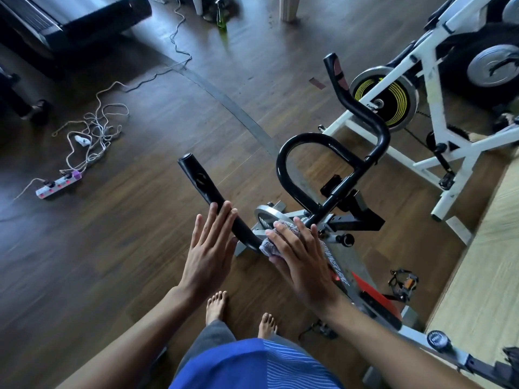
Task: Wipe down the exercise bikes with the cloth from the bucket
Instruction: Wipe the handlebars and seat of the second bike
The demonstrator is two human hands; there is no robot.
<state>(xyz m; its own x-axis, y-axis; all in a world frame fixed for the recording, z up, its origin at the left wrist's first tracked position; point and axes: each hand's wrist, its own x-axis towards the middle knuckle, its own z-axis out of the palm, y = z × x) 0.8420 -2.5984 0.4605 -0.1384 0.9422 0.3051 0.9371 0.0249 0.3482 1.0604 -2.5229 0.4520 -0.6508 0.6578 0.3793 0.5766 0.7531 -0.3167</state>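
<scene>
The right hand [303, 265] is laid on the grey cloth [271, 244]. Its fingers are spread wide and are almost straight. The cloth is pressed under them onto the black handlebar [196, 178] of the near bike [373, 293]. The cloth is bunched up, and some of it is seen just past the fingertips and on their left side.

The left hand [210, 248] is held up flat just beside the cloth. Its fingers are straight and a little apart, and nothing is held in them. Two of its fingertips are seen in front of the bar. It cannot be told if the bar is touched by them.

A small silver wheel [265, 217] is seen just past the right fingertips, between the two hands. The round loop of the handlebar is found a bit further past those fingertips. Well past them, and to the right, a white bike [438, 108] is parked, with a yellow-ringed wheel [384, 98].

Far to the left of the left fingers, a power strip [59, 183] and tangled cords [95, 127] are spread on the wood floor [140, 248]. Far past the left fingertips, a green bottle [222, 21] is stood up. Two bare feet [216, 304] are seen behind the wrists.
</scene>
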